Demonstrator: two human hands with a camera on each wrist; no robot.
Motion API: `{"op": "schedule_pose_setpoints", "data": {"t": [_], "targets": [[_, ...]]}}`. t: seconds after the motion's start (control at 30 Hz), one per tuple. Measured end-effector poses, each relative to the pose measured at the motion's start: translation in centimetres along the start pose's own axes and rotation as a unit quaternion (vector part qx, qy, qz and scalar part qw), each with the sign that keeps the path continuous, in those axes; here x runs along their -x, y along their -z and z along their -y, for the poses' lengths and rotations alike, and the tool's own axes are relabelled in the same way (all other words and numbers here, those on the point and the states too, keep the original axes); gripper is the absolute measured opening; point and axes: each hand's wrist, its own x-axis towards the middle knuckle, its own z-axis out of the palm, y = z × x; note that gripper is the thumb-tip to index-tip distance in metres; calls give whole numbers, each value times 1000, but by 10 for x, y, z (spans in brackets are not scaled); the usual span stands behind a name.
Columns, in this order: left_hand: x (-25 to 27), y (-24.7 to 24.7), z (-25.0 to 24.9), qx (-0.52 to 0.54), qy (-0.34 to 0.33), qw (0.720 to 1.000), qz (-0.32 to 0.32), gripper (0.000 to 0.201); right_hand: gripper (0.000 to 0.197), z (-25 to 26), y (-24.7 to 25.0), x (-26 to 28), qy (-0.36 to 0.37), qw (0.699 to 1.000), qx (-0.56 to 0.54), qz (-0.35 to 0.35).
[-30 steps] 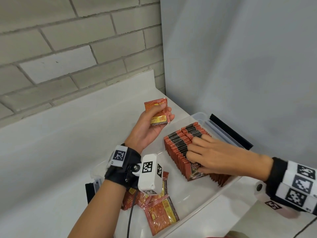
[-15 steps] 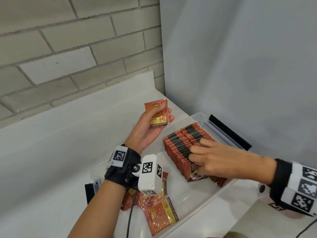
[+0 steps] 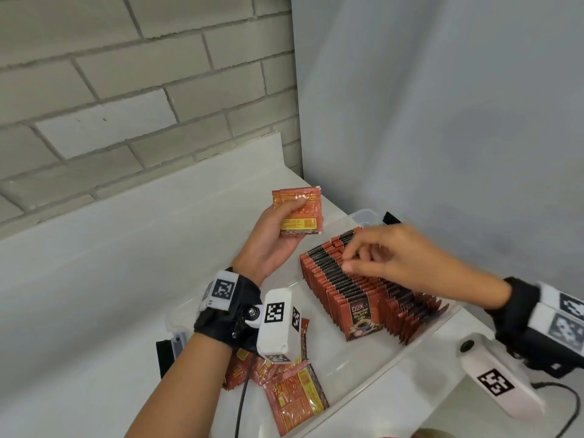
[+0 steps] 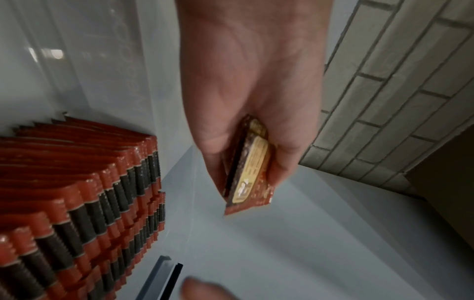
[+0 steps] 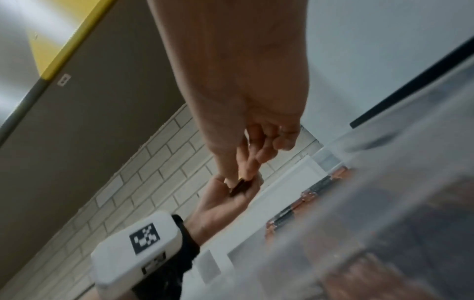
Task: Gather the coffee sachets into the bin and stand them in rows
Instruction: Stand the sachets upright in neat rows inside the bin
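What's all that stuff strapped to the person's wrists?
Both arms are bare, with no sleeves. The left hand has a black wrist wrap carrying white blocks printed with black-and-white square codes, and a thin black cable hangs from it. The right hand has a similar black wrap with white coded blocks and a black cable.
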Motion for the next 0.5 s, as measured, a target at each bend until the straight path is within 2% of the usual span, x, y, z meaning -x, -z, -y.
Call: {"op": "schedule_pose_setpoints", "data": {"t": [0.07, 0.17, 0.4, 0.5], "targets": [[1, 0, 1, -37, -2, 999, 19, 18, 21, 1, -1, -8, -46, 996, -49, -61], [3, 1, 2, -64, -4, 997, 48, 32, 27, 6, -5, -21, -95, 984, -97, -112], [5, 2, 6, -92, 21, 992, 84, 49, 22, 9, -9, -34, -138, 967, -169, -129], [6, -1, 4, -92, 53, 989, 102, 71, 16, 13, -1, -30, -126, 964, -184, -146]]}}
